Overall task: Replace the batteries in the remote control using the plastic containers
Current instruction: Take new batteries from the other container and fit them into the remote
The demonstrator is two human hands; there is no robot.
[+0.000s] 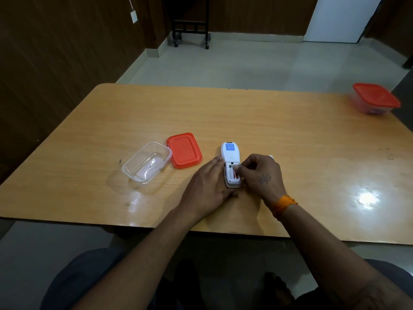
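On the wooden table (290,153) the remote (230,158) is kept face down and steadied by the flat, straight-fingered left hand (207,186), so that a battery (235,174) can be pinched by the right hand (260,173) in the bay, the tub (146,163) being left open at nine o'clock.

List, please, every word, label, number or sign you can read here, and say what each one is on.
Nothing here can be quoted.
Blue label on the back of the remote control: white print, too small and blurred to read.
Battery in the open compartment: markings too small to read.
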